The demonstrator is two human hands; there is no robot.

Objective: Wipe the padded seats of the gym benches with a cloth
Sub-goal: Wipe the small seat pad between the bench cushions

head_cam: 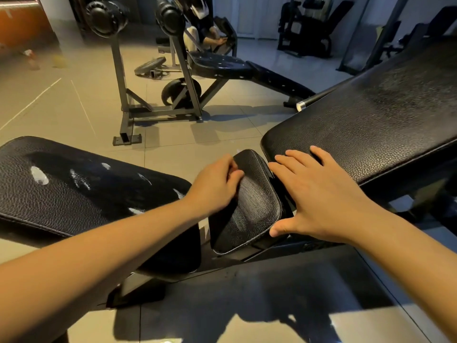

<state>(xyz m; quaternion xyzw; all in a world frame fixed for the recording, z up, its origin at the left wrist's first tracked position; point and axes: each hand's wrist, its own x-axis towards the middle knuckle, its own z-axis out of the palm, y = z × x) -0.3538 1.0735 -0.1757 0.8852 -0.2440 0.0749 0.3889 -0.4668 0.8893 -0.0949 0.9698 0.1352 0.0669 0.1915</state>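
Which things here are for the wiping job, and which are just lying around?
For the job: small seat pad, long flat pad, big sloping pad, far bench, left hand, right hand. No cloth shows.
Just lying about: weight plate, blurry things by the wall.

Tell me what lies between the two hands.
Head view: the small black textured-leather seat pad lies between the left hand, at its left edge, and the right hand, spread onto the large black back pad.
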